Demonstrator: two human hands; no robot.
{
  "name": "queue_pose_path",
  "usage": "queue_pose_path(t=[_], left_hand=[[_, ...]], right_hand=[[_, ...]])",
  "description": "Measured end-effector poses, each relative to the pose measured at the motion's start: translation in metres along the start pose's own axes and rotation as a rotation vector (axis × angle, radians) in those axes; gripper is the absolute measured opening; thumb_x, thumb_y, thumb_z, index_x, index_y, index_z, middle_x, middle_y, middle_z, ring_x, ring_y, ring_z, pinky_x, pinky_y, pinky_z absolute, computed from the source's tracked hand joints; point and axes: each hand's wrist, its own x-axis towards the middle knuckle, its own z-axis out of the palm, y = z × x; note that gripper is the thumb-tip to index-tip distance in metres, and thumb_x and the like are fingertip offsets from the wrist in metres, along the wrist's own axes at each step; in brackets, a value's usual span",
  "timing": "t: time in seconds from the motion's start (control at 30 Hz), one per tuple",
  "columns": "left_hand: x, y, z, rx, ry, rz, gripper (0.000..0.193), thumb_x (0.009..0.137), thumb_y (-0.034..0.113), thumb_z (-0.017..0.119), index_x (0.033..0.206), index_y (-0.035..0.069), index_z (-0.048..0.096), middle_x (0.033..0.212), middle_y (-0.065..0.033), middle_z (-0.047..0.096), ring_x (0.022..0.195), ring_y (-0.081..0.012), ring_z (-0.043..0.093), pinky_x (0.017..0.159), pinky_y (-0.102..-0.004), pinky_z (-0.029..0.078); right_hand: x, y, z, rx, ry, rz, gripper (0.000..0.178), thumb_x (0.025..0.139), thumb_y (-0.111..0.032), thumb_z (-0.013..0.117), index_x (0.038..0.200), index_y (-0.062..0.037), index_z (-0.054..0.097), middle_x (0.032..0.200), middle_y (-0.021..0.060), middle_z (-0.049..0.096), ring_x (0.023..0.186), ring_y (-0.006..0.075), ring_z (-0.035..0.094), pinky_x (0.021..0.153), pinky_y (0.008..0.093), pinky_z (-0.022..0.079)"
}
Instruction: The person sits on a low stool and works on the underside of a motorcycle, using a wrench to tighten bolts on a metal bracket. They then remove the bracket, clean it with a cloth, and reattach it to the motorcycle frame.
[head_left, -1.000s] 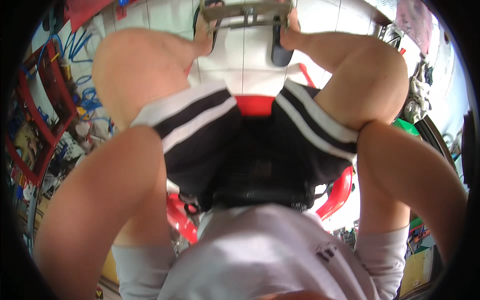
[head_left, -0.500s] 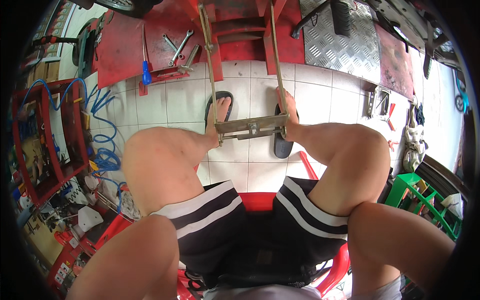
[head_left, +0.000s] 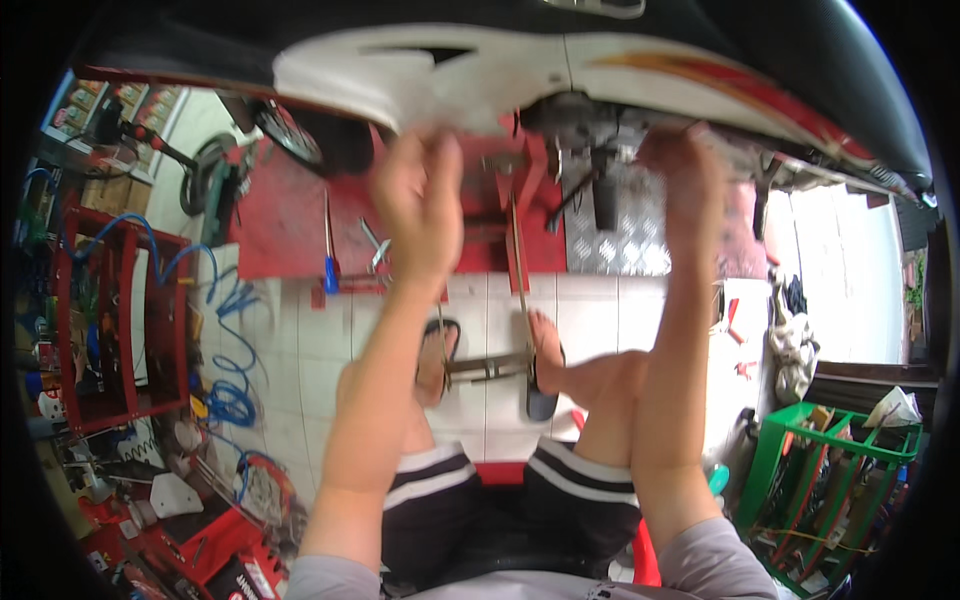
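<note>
A motorcycle with a white side panel point(head_left: 480, 75) fills the far side of the view. My left hand point(head_left: 418, 205) is raised in front of the panel's lower edge, blurred by motion. My right hand point(head_left: 690, 185), also smeared, is up near the bike's underside, right of its dark engine part point(head_left: 575, 120). Whether either hand touches the bike or holds anything cannot be made out. Below them, a metal crossbar point(head_left: 485, 370) on two long rods hangs between my feet.
A blue-handled screwdriver point(head_left: 331, 272) and wrenches point(head_left: 376, 246) lie on the red platform point(head_left: 280, 225), beside a patterned metal plate point(head_left: 625, 250). To the left are a red rack point(head_left: 125, 300) and coiled blue hose point(head_left: 232, 400); at right, a green rack point(head_left: 770, 470).
My view has tilted up, bringing the motorcycle's side panel into sight. Both forearms have gone from low beside my thighs to stretched forward, with the hands raised at the bike.
</note>
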Motion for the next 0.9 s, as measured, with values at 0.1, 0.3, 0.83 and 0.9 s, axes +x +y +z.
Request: queue_pose_path(t=[0.1,0.3,0.83,0.9], left_hand=[[-0.007,-0.04,0.012,0.621,0.052,0.302,0.029,0.101,0.025,0.056,0.086,0.0,0.058,0.069,-0.0073,0.053,0.061,-0.0146,0.049,0.058,-0.0304,0.04],[0.001,-0.085,0.006,0.44,-0.14,-0.31,0.043,0.101,0.035,0.052,0.077,0.0,0.058,0.056,-0.0096,0.054,0.053,-0.0276,0.057,0.054,-0.0387,0.045],[-0.004,-0.061,0.037,-0.203,-0.271,-1.058,0.044,0.087,0.041,0.074,0.114,0.008,0.062,0.098,-0.004,0.066,0.082,-0.0169,0.069,0.062,-0.0298,0.054],[-0.008,-0.064,0.042,-0.301,-0.255,-1.124,0.044,0.087,0.039,0.075,0.115,0.009,0.062,0.099,-0.0039,0.066,0.083,-0.017,0.068,0.066,-0.0298,0.054]], right_hand=[[-0.007,0.042,0.018,-0.008,0.066,0.43,0.032,0.101,-0.027,0.05,0.103,-0.0005,0.068,0.075,0.0054,0.064,0.063,0.0119,0.059,0.057,0.0257,0.045],[-0.006,0.076,0.036,0.168,-0.208,0.544,0.031,0.102,-0.028,0.05,0.117,-0.0043,0.062,0.075,-0.0025,0.054,0.064,0.0075,0.049,0.058,0.0241,0.038],[0.008,0.094,0.04,0.096,-0.108,0.449,0.045,0.1,-0.039,0.047,0.124,-0.0036,0.061,0.098,0.004,0.063,0.092,0.0161,0.056,0.079,0.0315,0.044],[0.008,0.097,0.038,0.157,-0.142,0.442,0.045,0.1,-0.039,0.046,0.124,-0.0042,0.061,0.116,0.0068,0.065,0.11,0.0189,0.057,0.09,0.0345,0.043]])
